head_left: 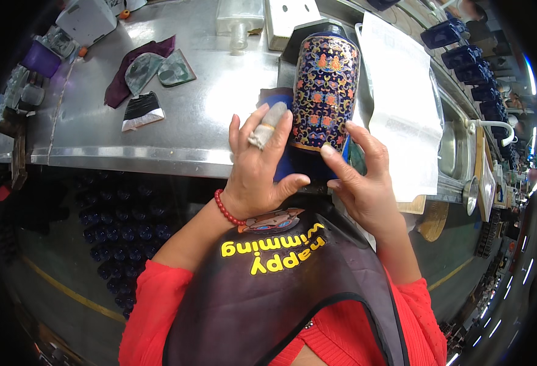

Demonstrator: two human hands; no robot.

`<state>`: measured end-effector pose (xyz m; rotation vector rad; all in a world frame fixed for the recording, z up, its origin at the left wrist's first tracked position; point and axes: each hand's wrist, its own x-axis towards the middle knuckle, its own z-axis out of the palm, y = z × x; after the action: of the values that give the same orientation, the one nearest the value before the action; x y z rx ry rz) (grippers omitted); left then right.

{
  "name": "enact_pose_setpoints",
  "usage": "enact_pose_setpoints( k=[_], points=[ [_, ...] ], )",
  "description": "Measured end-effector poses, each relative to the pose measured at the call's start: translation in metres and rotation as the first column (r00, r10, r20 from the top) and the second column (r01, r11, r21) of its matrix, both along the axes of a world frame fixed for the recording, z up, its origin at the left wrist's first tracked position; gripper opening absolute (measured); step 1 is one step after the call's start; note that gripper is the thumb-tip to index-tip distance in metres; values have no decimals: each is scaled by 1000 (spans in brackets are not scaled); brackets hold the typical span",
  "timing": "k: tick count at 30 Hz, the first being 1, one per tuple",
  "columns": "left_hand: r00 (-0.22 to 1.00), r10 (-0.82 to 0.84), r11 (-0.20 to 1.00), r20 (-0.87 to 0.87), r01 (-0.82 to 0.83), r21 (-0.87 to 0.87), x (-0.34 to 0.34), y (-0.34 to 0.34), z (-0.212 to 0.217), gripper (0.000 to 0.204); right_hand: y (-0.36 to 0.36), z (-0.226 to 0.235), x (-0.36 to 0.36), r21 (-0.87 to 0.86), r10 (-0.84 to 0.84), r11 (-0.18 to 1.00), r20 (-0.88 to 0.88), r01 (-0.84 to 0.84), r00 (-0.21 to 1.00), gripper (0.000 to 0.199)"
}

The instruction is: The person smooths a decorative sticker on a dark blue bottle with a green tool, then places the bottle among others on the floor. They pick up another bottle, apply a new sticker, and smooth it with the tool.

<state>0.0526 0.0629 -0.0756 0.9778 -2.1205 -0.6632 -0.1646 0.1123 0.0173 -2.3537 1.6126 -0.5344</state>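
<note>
A dark blue vase with a dense floral pattern in orange, yellow and white lies on its side, its neck pointing away from me. Beneath its near end is a bright blue cloth. My left hand is open at the vase's left side, thumb apart. One of its fingers wears a grey cloth wrap bound with a band. At the near right edge of the vase, my right hand has its thumb and forefinger spread, with fingertips against or very close to the surface. The vase hides what supports it.
A metal worktop carries a maroon cloth, flat greenish pads and a clear bottle. White paper sheets lie right of the vase, beside a sink. Several dark blue vessels line the far right.
</note>
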Motion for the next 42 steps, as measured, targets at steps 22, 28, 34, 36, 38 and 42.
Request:
enact_pose_setpoints(
  k=[22,28,34,36,38,42],
  points=[
    [998,-26,992,55,33,-126,-8,21,-6,98,9,-10,2,-86,17,996,-49,-21,999,59],
    [1000,-10,993,9,11,-118,-10,23,-12,99,13,-20,1,-60,-101,993,32,102,994,69],
    [1000,-20,990,12,22,-141,-10,21,-12,97,10,-19,-1,-103,-32,994,-7,32,999,67],
    [1000,-30,990,0,30,-136,-10,19,-12,96,8,-17,0,-87,-51,995,27,53,998,67],
    [999,-33,989,32,37,-145,-9,18,-13,99,5,-16,2,-74,-120,990,39,122,992,67],
    [999,-26,985,46,33,-171,-10,17,-15,101,0,-15,5,-131,-58,990,-28,54,998,67]
  ],
)
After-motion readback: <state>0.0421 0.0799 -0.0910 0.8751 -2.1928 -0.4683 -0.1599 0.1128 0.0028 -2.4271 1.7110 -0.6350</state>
